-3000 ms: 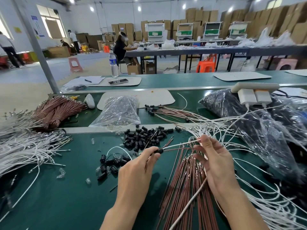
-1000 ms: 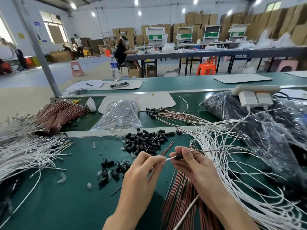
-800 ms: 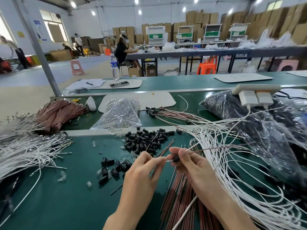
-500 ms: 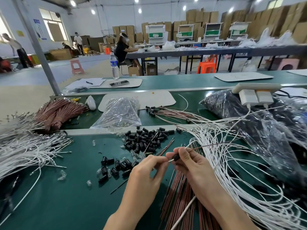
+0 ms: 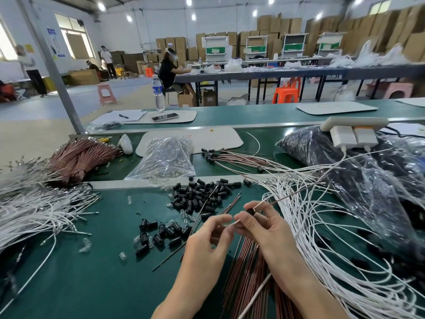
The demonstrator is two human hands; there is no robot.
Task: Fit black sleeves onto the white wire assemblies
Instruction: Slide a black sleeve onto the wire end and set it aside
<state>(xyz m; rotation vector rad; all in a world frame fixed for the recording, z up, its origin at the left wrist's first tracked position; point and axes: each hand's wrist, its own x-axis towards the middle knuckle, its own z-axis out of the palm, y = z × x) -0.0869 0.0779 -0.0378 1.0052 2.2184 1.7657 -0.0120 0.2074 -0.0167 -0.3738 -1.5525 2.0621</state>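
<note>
My right hand [image 5: 259, 224] pinches a small black sleeve [image 5: 251, 212] threaded on a thin wire pair, one white and one brown, whose far end [image 5: 296, 194] sticks out up and to the right. My left hand [image 5: 208, 236] pinches the white wire's near tip [image 5: 231, 224] just left of the sleeve. Both hands meet above the green bench. Loose black sleeves [image 5: 200, 195] lie heaped just beyond my hands, and more sleeves [image 5: 161, 231] are scattered to the left. White wires [image 5: 326, 238] fan out on the right.
Brown wires [image 5: 248, 272] lie under my wrists. Another white wire bundle [image 5: 34, 208] and tied brown bundles [image 5: 78, 157] sit at the left. Sleeved wires [image 5: 232, 157], a clear bag [image 5: 165, 157] and dark plastic bags [image 5: 368, 180] lie behind. People work at far tables.
My hands have come together from reaching apart. The black sleeve has passed from my left fingers to my right, and it sits further along the wire while my left hand holds the tip.
</note>
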